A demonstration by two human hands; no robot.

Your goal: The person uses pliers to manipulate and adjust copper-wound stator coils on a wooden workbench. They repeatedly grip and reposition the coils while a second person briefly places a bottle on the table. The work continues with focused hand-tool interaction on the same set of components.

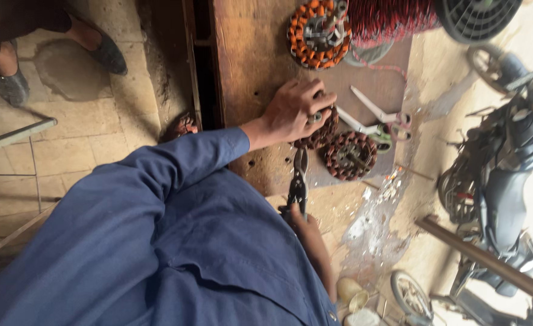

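A dark copper-wound stator [322,134] was held flat on the counter [248,54]; black pliers [298,181] were pointed at it from 6 o'clock.

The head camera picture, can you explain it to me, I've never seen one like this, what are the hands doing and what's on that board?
This is one picture from a camera worn on a person's head, looking down past their blue sleeve, so the scene appears turned sideways. No machine is involved, only two bare hands. One hand presses down on a dark coil-wound ring lying on the wooden board. The other hand grips the handles of pliers, whose tip points at that ring. I cannot tell which hand is left or right. Beside it lie a second brown wound ring and scissors; farther off sits an orange wound ring. Another person's feet stand nearby, and a motorbike is parked beside the board.
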